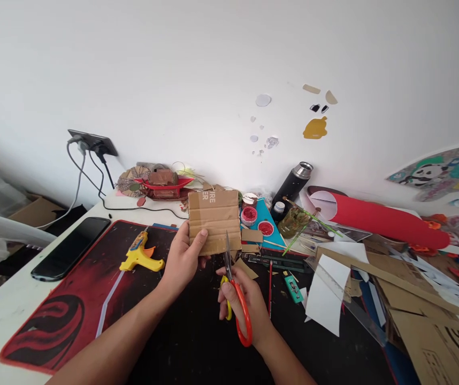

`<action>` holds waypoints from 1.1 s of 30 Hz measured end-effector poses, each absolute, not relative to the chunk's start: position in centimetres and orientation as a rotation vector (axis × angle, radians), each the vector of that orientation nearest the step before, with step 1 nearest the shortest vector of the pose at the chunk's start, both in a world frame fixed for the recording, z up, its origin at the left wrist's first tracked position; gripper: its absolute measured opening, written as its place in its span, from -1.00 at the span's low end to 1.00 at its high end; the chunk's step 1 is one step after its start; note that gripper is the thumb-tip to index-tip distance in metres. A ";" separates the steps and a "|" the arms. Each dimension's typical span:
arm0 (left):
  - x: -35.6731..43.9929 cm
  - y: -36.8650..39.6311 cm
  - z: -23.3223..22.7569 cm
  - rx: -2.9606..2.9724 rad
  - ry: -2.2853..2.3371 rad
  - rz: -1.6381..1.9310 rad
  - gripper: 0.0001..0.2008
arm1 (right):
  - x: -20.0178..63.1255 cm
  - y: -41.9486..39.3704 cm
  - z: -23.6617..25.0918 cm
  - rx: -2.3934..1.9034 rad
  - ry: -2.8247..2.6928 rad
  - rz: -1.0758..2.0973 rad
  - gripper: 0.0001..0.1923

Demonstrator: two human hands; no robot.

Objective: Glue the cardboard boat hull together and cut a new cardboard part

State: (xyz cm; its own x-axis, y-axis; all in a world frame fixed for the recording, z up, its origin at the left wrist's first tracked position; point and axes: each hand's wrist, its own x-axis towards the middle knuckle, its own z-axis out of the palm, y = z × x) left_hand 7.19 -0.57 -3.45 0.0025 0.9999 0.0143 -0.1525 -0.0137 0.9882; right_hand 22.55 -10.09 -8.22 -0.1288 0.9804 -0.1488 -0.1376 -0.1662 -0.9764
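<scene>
**Head view: scissors cutting into a cardboard piece held above the mat**

Head camera looks down on 2 bare hands at a cluttered craft desk. The left hand (184, 258) pinches the cardboard piece (214, 220) at its lower left corner, thumb on the front face, holding it upright and clear of the surface. The right hand (242, 302) is closed through the red-and-yellow handles of the scissors (235, 293), whose blades point up and enter the cardboard's bottom edge just right of its middle. The cardboard sits directly above the right hand and to the right of the left.

Below lies a red-and-black desk mat (73, 299) on a white table (0, 313). A yellow glue gun (140, 256) rests on the mat left of the left hand; a black phone (70, 247) lies further left. To the right are cardboard scraps (422, 305), white paper (328, 294), a clear ruler (347, 299) and a red paper roll (377, 220). A black flask (292, 184) leans against the white wall (197, 69).
</scene>
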 end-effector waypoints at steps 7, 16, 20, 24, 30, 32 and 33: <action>6.9 -0.5 -3.4 1.088 1.114 1.314 -0.59 | 22.6 -10.0 -8.2 -1.152 -1.119 1.459 -0.45; 6.8 -0.5 -3.2 1.081 1.128 1.321 -0.58 | 22.6 -10.0 -8.0 -1.151 -1.118 1.461 -0.44; 6.9 -0.5 -3.2 1.106 1.111 1.321 -0.60 | 22.6 -10.0 -7.8 -1.164 -1.123 1.461 -0.43; 7.0 -0.5 -3.3 1.105 1.104 1.310 -0.60 | 22.6 -9.9 -7.6 -1.168 -1.134 1.466 -0.43; 7.0 -0.5 -3.6 1.092 1.091 1.306 -0.61 | 22.6 -10.0 -7.6 -1.162 -1.159 1.455 -0.44; 7.0 -0.5 -3.6 1.090 1.095 1.300 -0.61 | 22.6 -10.0 -7.5 -1.164 -1.160 1.450 -0.45; 7.0 -0.5 -3.5 1.087 1.097 1.300 -0.61 | 22.6 -10.0 -7.5 -1.166 -1.159 1.448 -0.45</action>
State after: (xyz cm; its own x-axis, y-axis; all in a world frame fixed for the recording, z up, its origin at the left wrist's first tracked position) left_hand 7.05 -0.51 -3.51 -0.0178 0.9998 0.0072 -0.1610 -0.0099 0.9869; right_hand 22.64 -9.95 -7.51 -0.1332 0.9831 -0.1258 -0.0931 -0.1387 -0.9859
